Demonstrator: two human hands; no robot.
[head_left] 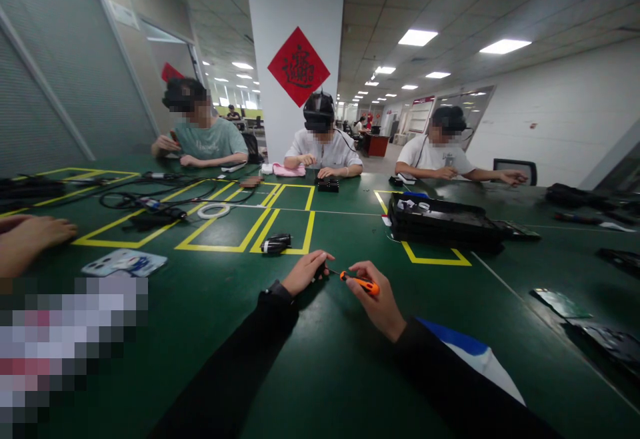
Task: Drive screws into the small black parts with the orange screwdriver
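Observation:
My right hand (376, 297) is closed around the orange-and-black handle of a screwdriver (369, 285), whose thin shaft points left. My left hand (307, 272) is closed on a small black part (321, 271), mostly hidden by the fingers. The screwdriver's tip reaches the black part, but the exact contact is too small to make out. Both hands are just above the green table (320, 359). Beyond my left hand, a black cylindrical bundle (276, 244) lies inside a yellow-taped rectangle.
A long black tray (445, 222) sits at the right. Cables (145, 202) and a white coil (213, 211) lie at the left, with a phone case (124, 263) nearer me. Circuit boards (563, 303) rest far right. Three people sit opposite; another person's hand (37, 235) is at left.

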